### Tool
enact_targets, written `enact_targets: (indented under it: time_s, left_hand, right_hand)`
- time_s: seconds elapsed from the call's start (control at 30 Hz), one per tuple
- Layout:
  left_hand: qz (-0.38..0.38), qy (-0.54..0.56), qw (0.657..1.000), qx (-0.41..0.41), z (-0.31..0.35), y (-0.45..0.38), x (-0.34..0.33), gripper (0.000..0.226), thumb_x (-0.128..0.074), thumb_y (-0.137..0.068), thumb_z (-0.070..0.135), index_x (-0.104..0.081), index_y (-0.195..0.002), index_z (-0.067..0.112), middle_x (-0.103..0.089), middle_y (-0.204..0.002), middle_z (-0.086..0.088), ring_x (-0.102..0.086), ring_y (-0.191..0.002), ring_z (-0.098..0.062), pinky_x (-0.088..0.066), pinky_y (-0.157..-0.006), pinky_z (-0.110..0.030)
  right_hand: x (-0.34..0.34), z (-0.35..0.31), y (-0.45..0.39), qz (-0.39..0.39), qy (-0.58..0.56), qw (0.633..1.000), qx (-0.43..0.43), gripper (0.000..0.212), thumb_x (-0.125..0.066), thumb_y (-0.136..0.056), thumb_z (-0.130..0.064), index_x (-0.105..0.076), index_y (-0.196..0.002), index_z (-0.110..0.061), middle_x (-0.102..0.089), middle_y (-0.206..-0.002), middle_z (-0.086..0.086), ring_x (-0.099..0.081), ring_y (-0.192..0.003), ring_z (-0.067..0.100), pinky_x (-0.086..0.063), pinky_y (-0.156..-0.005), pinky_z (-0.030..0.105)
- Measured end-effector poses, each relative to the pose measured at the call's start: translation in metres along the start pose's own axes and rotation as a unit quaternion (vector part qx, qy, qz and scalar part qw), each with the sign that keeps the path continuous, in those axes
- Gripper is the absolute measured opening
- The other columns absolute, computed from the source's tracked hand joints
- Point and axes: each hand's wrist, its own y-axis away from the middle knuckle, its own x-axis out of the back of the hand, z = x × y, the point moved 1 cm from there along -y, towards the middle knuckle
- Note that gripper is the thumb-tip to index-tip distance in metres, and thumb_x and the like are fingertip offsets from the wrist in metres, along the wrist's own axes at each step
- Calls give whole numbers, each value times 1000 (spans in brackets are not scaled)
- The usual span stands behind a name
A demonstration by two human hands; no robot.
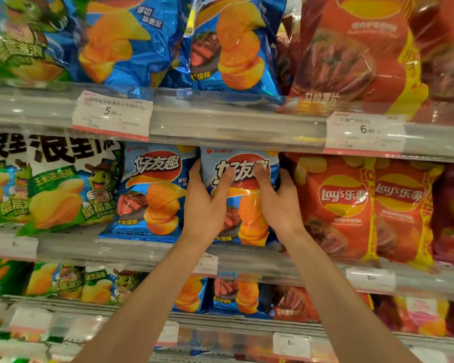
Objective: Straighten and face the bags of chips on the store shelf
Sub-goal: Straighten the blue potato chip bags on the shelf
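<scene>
Both hands, left (pixel 207 203) and right (pixel 278 203), grasp glossy blue foil chip bag (pixel 243 205) | upright, front-facing | neighbouring rows look faced; lower shelves unclear.

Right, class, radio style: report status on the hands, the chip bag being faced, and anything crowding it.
Both hands, left and right, gripping blue chip bag. Bag upright, front out. Red Lay's bag close on right.
</scene>
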Motion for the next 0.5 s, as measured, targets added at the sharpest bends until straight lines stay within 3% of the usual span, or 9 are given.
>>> enact_targets:
  time_s: [0.13, 0.27, 0.37, 0.43, 0.5]
  left_hand:
    - [-20, 9, 999, 23, -2, -5, -1, 48, -66, -93, 43, -53, -134, 22, -67, -120, 12, -63, -108, 3, -53, -93, -18]
    - [-76, 9, 994, 74, -1, -4, 0, 37, -55, -96, 51, -45, -129, 36, -58, -110, 26, -58, -103, 6, -46, -84, -10]
    - [-105, 17, 988, 115, 5, -11, -1, 52, -52, -96, 55, -39, -140, 30, -52, -103, 26, -49, -88, 11, -37, -70, -7]
    - [-93, 26, 987, 127, 7, -18, -3, 59, -53, -94, 58, -40, -142, 26, -55, -104, 19, -54, -90, 4, -41, -72, -14]
    - [-90, 21, 988, 126, 2, -21, -6, 65, -52, -93, 62, -38, -144, 26, -58, -113, 11, -59, -105, -10, -44, -85, -24]
  right_hand:
    - [1, 4, -2, -4, 17, 1000, -19, 37, -56, -94, -58, -62, -103, -22, -71, -104, 10, -69, -95, 23, -56, -91, 45]
    - [9, 10, 4, -50, -7, 997, -67, 42, -53, -92, -65, -54, -117, -32, -64, -111, -16, -62, -101, 2, -48, -88, 24]
    - [9, 15, -1, -65, 3, 994, -85, 49, -57, -83, -75, -50, -120, -44, -60, -117, -19, -57, -116, 9, -43, -106, 35]
    - [6, 15, -4, -65, -2, 993, -96, 58, -58, -73, -83, -49, -117, -47, -61, -120, -17, -58, -118, 12, -42, -111, 43]
    - [3, 17, -5, -63, -19, 993, -99, 70, -60, -70, -83, -50, -126, -43, -62, -127, -13, -60, -120, 14, -44, -110, 46]
